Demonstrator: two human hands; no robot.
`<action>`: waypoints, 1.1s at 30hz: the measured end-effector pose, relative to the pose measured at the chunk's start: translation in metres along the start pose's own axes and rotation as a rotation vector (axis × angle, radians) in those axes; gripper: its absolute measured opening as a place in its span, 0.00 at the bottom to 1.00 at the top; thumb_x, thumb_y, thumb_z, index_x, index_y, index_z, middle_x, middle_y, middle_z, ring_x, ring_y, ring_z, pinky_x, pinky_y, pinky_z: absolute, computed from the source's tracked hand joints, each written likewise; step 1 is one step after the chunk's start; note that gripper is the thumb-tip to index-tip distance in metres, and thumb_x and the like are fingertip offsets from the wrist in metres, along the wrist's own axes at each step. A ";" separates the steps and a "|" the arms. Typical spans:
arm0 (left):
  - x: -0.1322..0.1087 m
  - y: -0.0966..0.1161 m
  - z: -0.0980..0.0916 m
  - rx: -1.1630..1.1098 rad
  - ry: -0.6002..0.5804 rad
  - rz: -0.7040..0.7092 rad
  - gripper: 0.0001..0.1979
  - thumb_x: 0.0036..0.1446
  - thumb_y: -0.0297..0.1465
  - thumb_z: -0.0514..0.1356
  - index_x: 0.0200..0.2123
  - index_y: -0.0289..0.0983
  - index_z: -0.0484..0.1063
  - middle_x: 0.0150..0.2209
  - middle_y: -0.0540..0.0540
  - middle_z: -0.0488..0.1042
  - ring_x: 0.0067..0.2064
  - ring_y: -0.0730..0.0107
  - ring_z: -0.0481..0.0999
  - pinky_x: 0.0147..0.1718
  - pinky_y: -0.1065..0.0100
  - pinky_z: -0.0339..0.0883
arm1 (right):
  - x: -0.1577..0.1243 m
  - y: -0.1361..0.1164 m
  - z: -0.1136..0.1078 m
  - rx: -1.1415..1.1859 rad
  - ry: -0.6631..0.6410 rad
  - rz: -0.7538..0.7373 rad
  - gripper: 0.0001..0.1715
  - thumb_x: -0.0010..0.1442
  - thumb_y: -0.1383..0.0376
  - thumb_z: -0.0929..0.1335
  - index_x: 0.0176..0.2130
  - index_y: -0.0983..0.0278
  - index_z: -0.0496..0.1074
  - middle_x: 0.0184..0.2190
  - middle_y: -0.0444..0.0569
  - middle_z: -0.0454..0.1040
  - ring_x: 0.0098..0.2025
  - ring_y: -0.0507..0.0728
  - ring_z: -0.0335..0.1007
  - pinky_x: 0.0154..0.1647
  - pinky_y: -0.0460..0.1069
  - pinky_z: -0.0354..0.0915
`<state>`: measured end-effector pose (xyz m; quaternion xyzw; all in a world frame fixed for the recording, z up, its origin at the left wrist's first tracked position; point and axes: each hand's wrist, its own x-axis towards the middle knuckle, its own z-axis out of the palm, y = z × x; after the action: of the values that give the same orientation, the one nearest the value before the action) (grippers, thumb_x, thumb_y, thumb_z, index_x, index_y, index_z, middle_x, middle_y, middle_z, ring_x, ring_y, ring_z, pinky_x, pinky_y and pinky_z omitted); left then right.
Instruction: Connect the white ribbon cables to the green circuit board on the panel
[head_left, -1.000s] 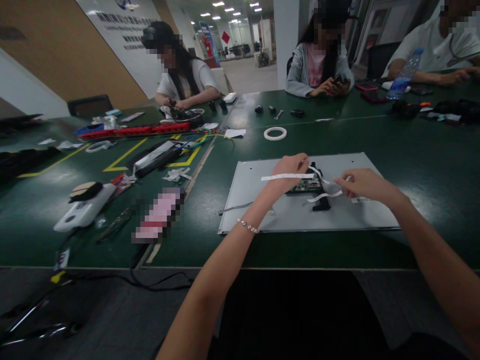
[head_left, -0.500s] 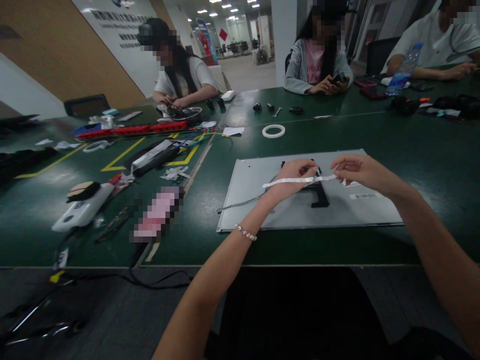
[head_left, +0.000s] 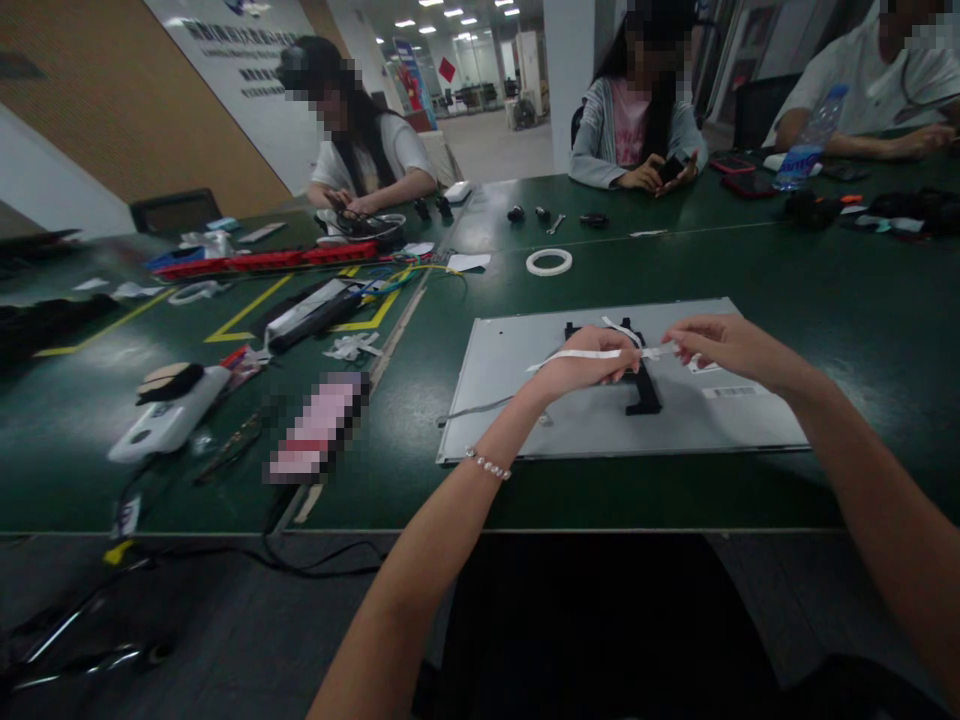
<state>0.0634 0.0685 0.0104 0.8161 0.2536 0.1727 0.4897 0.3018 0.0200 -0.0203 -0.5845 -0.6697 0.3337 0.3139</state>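
My left hand [head_left: 589, 372] is closed in a pinch on a thin white tape strip [head_left: 585, 354], above a flat grey panel [head_left: 510, 350]. One end of the strip sticks out leftward over the hand, and another white length curls up behind the fingers. My right hand [head_left: 716, 345] pinches the strip's right part, so a short piece spans the gap between both hands. Under the hands lies a black bracket [head_left: 646, 390] on the panel, partly covered by my left hand. A thin grey cable [head_left: 487, 405] runs from under that hand past the panel's left edge.
A white tape roll [head_left: 549, 263] lies beyond the panel. To the left are a phone [head_left: 319, 425], a white device [head_left: 169, 420], crumpled white strips [head_left: 351, 347] and a red rail [head_left: 266, 259]. Several people sit across the green table; a bottle [head_left: 810, 145] stands far right.
My left fingers have shifted slightly down and right, closer to my right fingertips. The strip between the hands is shorter, and a white length now curls up behind my left hand.
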 end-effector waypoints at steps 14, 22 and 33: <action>-0.002 0.003 0.010 0.135 -0.103 -0.243 0.14 0.59 0.32 0.52 0.31 0.30 0.74 0.24 0.46 0.75 0.19 0.81 0.66 0.22 0.77 0.60 | -0.001 -0.004 0.006 -0.177 -0.167 0.041 0.24 0.59 0.47 0.64 0.33 0.64 0.76 0.25 0.45 0.70 0.26 0.50 0.63 0.27 0.45 0.54; 0.002 0.001 0.027 0.406 -0.135 -0.447 0.14 0.57 0.31 0.52 0.26 0.30 0.74 0.20 0.46 0.73 0.17 0.77 0.67 0.21 0.73 0.62 | -0.001 -0.004 0.019 -0.526 -0.157 -0.102 0.19 0.60 0.54 0.62 0.33 0.62 0.76 0.28 0.46 0.73 0.30 0.51 0.66 0.30 0.46 0.54; -0.004 0.006 0.043 1.020 -0.020 -0.292 0.17 0.62 0.35 0.51 0.40 0.30 0.76 0.36 0.36 0.77 0.41 0.58 0.77 0.39 0.64 0.69 | -0.010 -0.023 0.035 -1.092 -0.066 -0.017 0.16 0.63 0.57 0.61 0.34 0.64 0.71 0.34 0.51 0.72 0.30 0.55 0.65 0.25 0.48 0.44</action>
<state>0.0846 0.0332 -0.0043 0.9084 0.4117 -0.0505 0.0521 0.2616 0.0049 -0.0223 -0.6460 -0.7600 -0.0468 -0.0538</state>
